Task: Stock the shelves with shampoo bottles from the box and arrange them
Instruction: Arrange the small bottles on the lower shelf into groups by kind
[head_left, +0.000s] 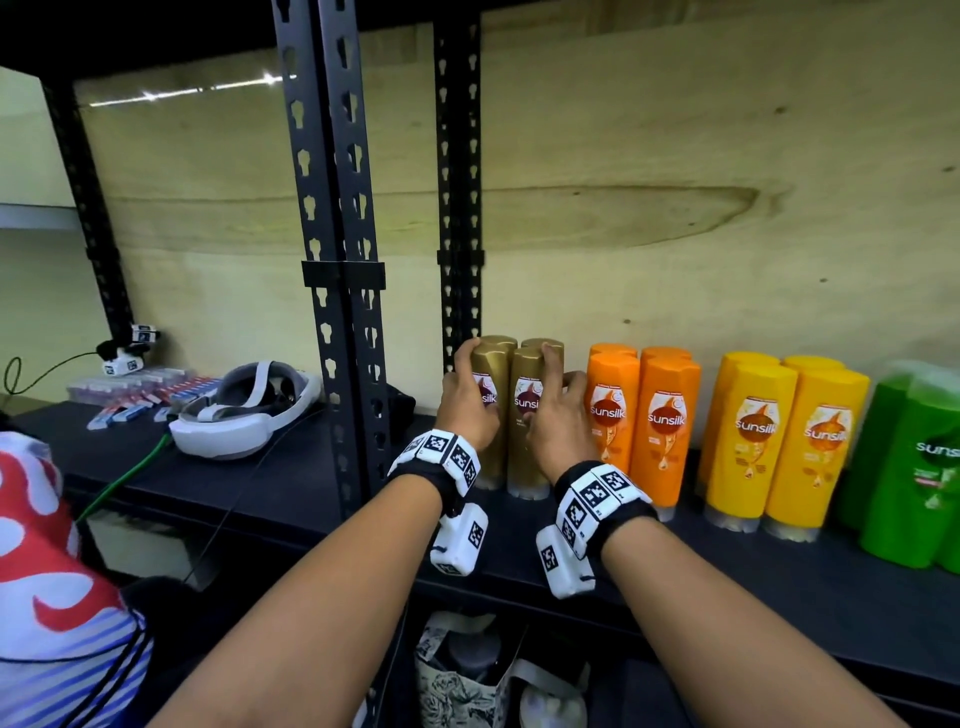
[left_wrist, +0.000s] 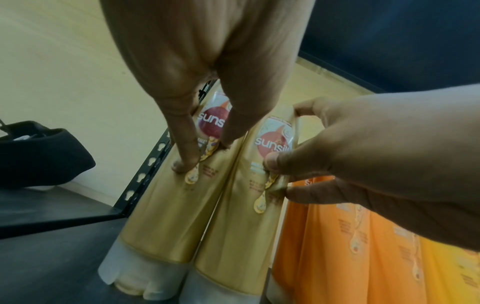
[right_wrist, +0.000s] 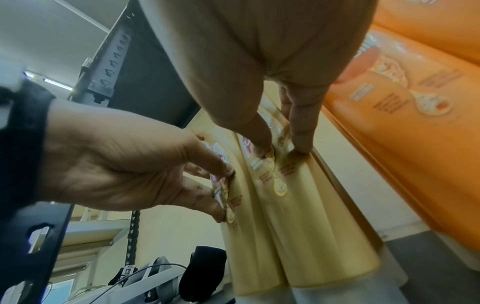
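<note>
The gold shampoo bottles (head_left: 511, 415) stood upright on the black shelf (head_left: 291, 483), left of the orange bottles (head_left: 641, 421) — the left hand (head_left: 467, 410) gripped the left front one, the right hand (head_left: 558, 421) gripped its neighbour, fingers curled round each.

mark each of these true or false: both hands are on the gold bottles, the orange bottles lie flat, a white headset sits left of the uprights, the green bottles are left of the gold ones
1. Both hands are on the gold plastic Sunsilk bottles. True: the left hand and the right hand each grip one.
2. The orange plastic bottles lie flat. False: they stand upright.
3. A white headset sits left of the black metal uprights. True.
4. The green plastic bottles are left of the gold ones. False: they are far right, past the yellow plastic bottles.
</note>
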